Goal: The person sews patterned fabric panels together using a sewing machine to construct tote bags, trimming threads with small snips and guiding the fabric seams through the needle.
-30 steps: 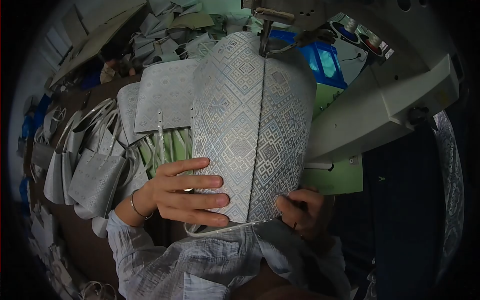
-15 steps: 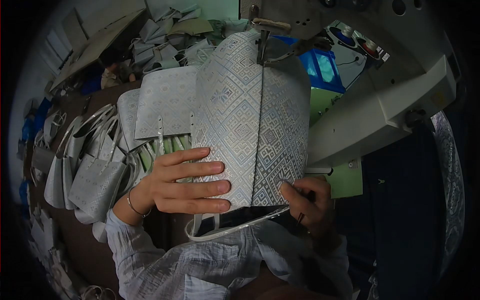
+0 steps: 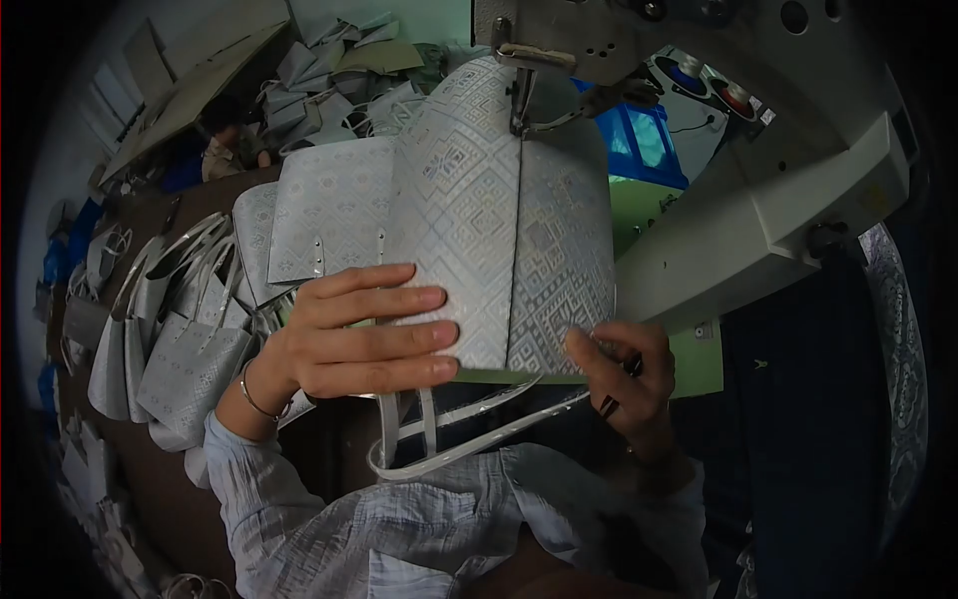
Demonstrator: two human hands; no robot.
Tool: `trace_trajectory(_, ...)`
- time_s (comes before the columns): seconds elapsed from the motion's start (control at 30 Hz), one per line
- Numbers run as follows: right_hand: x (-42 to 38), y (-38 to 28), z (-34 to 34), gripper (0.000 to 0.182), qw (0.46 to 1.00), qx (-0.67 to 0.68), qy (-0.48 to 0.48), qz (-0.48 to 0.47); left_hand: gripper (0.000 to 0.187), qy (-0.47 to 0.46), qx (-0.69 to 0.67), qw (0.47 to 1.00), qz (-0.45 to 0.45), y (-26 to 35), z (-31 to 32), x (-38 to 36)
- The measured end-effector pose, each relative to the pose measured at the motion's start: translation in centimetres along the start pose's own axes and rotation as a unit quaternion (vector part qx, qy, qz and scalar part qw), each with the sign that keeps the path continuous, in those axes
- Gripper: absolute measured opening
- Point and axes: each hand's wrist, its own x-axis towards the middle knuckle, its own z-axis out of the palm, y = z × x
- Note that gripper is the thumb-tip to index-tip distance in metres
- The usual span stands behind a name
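Patterned bag (image 3: pixel 459 225) lies under presser foot (image 3: pixel 520 105). Right hand (image 3: pixel 631 377) pinches near edge (image 3: pixel 489 369); left hand (image 3: pixel 344 334) spread on top, thumb hidden, can't tell if gripping. I'd guide seam (image 3: pixel 515 255) straight, both sides flat.

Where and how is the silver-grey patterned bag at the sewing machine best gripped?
Probably by both near corners of the patterned bag, from the wearer's side: its far part lies at the metal presser foot; the near end faces the wearer.
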Motion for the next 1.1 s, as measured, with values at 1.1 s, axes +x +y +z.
trace_trajectory(1.1, 3.8, 4.9, 0.9, 0.049, 0.998, -0.070, -0.001, -0.003, 0.029, -0.034, 0.039, 0.999, -0.001, -5.4, -0.6, 3.1)
